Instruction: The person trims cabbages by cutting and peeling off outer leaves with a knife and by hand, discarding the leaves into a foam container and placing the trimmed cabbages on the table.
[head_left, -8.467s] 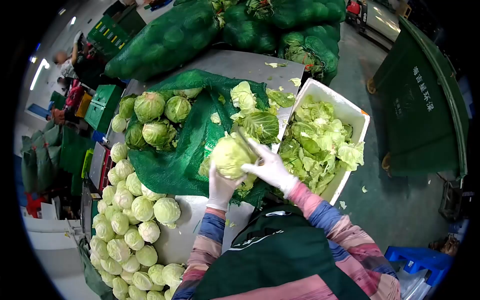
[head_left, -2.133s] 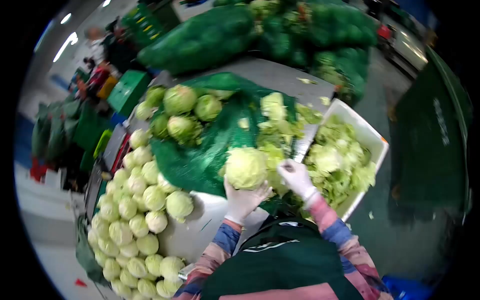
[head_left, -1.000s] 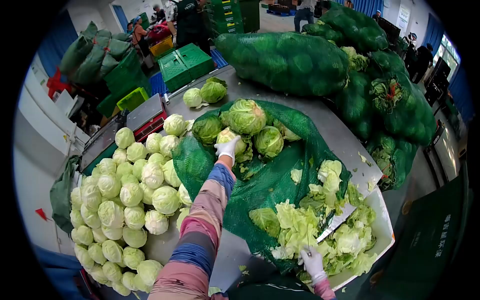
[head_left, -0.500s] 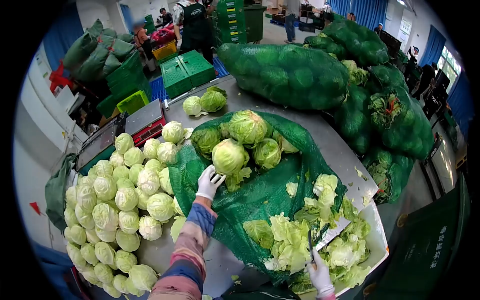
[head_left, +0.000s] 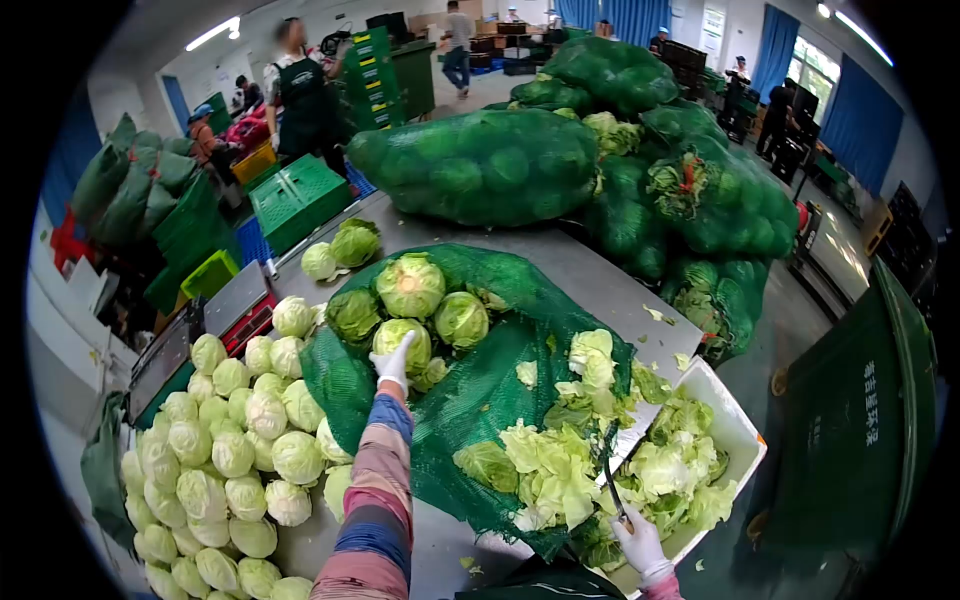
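Observation:
My left hand, in a white glove, grips a pale green cabbage at the mouth of a green mesh bag. Several more cabbages sit around it inside the bag, one big cabbage just behind. My right hand, also gloved, closes round the handle of a knife, its narrow dark blade pointing up and away. Loose cabbage leaves lie on the mesh beside the knife. A white box holding more leaves is next to my right hand.
Trimmed cabbages crowd the table's left side, with a red-edged scale behind them. Full mesh bags are piled at the back and right. A dark green bin stands right. A person in an apron is in the background.
My left hand has moved from beside the cabbage onto it. The view has swung to the right. My right hand still holds the knife near the leaves.

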